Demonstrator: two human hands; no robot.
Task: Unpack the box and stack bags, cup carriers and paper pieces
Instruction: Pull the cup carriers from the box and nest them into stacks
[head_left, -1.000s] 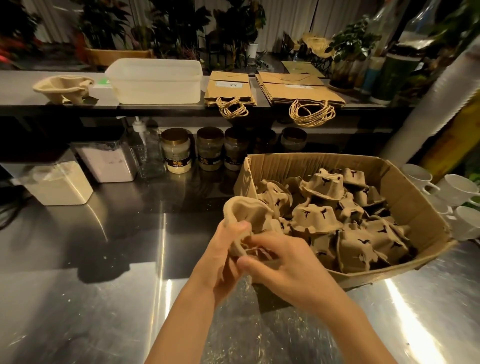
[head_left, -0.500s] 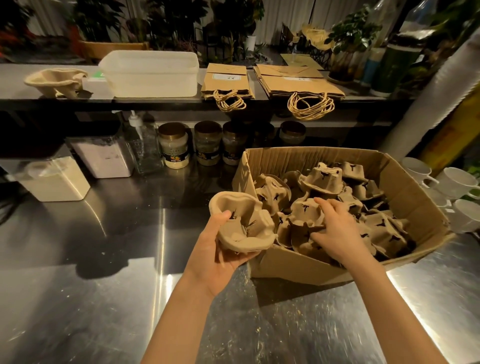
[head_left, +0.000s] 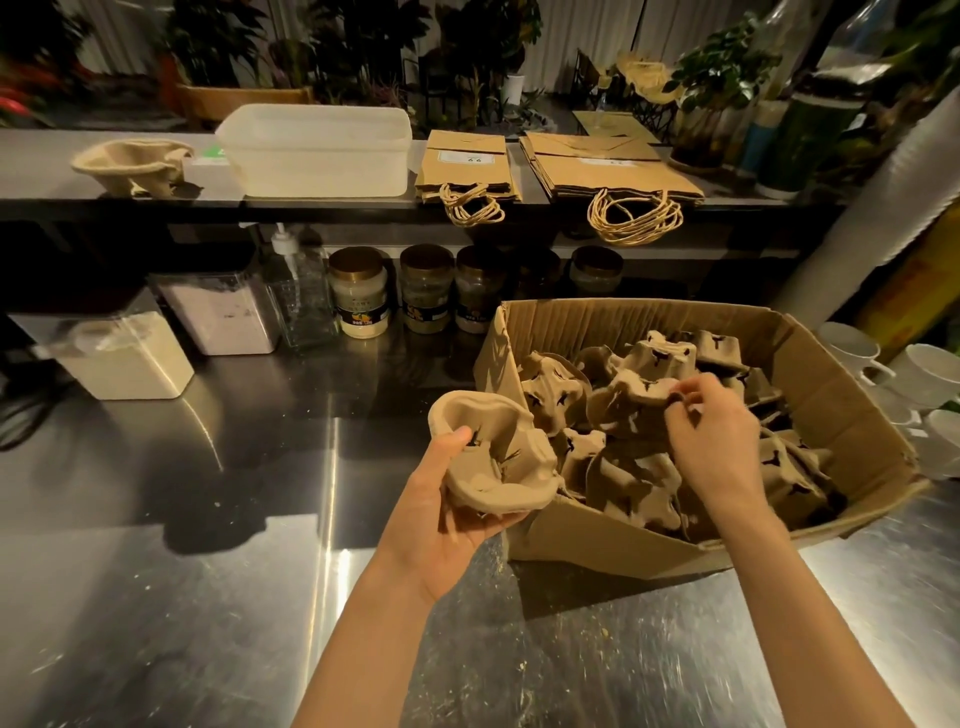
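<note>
Gripping dimpled, moulded-pulp cup carrier (head_left: 493, 462)

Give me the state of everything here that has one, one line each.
Cardboard box: open, many carriers inside.
Held cup carrier: out of the box, in the left-hand grip.
Left-hand grip: curled round that carrier.
Right-hand grip: inside the box, pinching a carrier's rim.
Pinched carrier: in the box, atop the pile.
Shelf carriers: nested, on the shelf.
Paper bags: folded flat, in two piles.
Jars: lidded.

I make out "66" on white label (head_left: 464, 156) of L paper bag stack (head_left: 467, 176), jar labels (head_left: 360, 315) & R stack (head_left: 613, 174) label too blurry
</note>
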